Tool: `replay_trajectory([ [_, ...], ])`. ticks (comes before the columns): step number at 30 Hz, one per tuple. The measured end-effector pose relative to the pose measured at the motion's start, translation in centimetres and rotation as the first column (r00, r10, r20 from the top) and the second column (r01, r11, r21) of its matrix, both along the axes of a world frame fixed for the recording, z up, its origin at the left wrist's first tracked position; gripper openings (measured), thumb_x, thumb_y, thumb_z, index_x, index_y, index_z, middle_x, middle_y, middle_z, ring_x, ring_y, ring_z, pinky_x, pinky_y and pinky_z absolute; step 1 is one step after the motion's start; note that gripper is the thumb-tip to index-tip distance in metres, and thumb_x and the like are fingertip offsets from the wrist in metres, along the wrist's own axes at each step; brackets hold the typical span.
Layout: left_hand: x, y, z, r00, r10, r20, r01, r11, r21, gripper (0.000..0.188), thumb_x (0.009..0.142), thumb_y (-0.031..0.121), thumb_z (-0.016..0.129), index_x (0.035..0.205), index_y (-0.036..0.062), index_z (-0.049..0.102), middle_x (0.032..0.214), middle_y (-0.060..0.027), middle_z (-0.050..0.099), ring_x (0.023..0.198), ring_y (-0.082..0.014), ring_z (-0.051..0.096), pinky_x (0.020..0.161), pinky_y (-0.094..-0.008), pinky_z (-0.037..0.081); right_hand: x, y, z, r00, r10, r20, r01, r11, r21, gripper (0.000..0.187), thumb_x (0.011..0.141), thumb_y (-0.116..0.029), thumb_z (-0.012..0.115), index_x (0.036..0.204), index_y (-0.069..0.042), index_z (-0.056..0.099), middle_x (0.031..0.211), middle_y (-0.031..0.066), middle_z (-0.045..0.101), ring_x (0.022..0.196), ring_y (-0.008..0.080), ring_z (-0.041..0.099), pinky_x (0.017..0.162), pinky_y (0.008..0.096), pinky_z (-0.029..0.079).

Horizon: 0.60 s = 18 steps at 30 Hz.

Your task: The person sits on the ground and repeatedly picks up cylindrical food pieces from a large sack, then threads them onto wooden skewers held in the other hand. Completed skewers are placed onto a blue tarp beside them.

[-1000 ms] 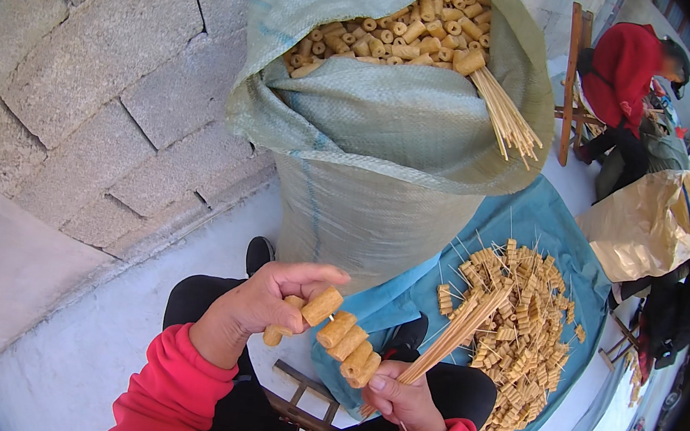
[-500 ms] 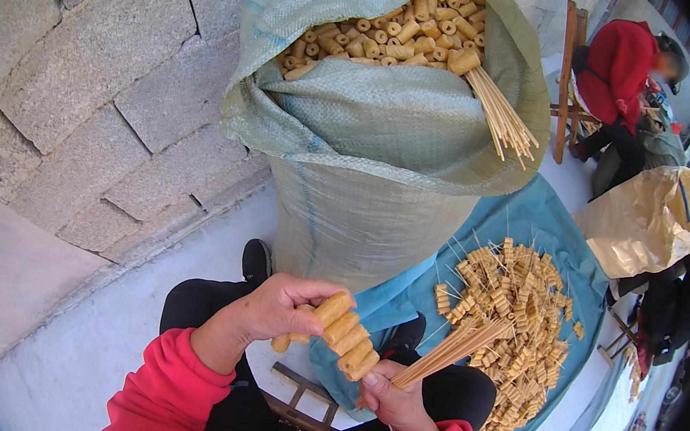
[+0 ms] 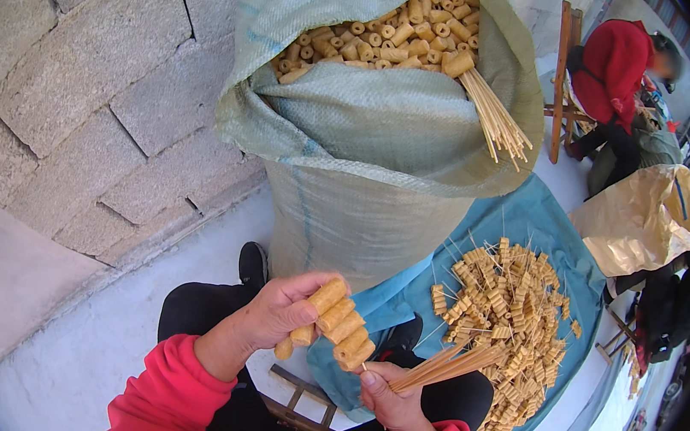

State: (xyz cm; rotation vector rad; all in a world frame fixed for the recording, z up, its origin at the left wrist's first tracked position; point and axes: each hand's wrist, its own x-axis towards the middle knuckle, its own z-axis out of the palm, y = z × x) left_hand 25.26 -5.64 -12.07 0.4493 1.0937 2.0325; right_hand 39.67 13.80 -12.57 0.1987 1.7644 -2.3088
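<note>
My left hand [image 3: 270, 317] is closed around several tan hollow tube-shaped rolls [image 3: 342, 320], lined up side by side. More rolls show under its fingers. My right hand [image 3: 392, 407] grips a bundle of thin wooden skewers [image 3: 451, 368] that fans out to the right. One skewer tip points from the right fingers to the lowest roll in the row; whether it has entered the roll is hard to see. Just beyond my hands stands a large pale green woven sack [image 3: 362, 218], full of loose rolls [image 3: 401, 37]. Another skewer bundle [image 3: 499, 118] leans over its rim.
On a blue sheet [image 3: 570, 243] to the right lies a heap of skewered rolls [image 3: 514, 314]. A block wall [image 3: 85, 89] runs along the left. A small wooden stool [image 3: 301, 395] shows between my legs. Far right, a person in red [image 3: 613, 67] sits near a tan sack [image 3: 646, 218].
My left hand and the rolls have shifted slightly up and left. A skewer tip now shows between the lowest roll and my right fingers, which have drawn a little away from the rolls.
</note>
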Motion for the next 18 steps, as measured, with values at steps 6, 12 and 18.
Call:
replay_trajectory([
  [6, 0.3, 0.1, 0.1, 1.0, -0.001, 0.016, 0.001, 1.0, -0.011, 0.066, 0.084, 0.042, 0.062, 0.131, -0.0004, 0.041, 0.103, -0.0055, 0.057, 0.078, -0.0095, 0.054, 0.067, -0.0223, 0.046, 0.0, 0.0, 0.0, 0.999, 0.034, -0.011, -0.034, 0.999, 0.042, 0.038, 0.095, -0.029, 0.048, 0.108, 0.004, 0.059, 0.055, -0.0034, 0.041, 0.049, 0.0037, 0.036, 0.045, 0.0198, 0.028],
  [12, 0.6, 0.9, -0.6, 1.0, 0.006, 0.005, -0.006, 0.997, -0.078, 0.063, 0.087, 0.043, 0.058, 0.13, 0.0003, 0.042, 0.095, -0.0059, 0.058, 0.066, -0.0085, 0.052, 0.055, -0.0195, 0.042, -0.7, 0.3, 0.1, 0.999, 0.043, 0.003, -0.043, 0.999, 0.018, 0.036, 0.095, -0.03, 0.048, 0.102, 0.003, 0.06, 0.055, -0.0028, 0.042, 0.048, 0.0046, 0.038, 0.044, 0.0205, 0.03],
  [18, -0.3, 2.2, -1.3, 0.93, 0.312, 0.191, -0.277, 0.942, -0.189, 0.035, 0.094, 0.032, 0.049, 0.115, 0.0042, 0.052, 0.077, -0.0053, 0.055, 0.048, -0.0061, 0.042, 0.041, -0.0197, 0.036, -1.3, -0.6, -0.1, 0.945, -0.328, -0.002, 0.327, 0.943, -0.066, 0.031, 0.094, -0.028, 0.049, 0.097, 0.002, 0.056, 0.051, 0.0009, 0.043, 0.043, 0.0083, 0.038, 0.043, 0.0229, 0.031],
])
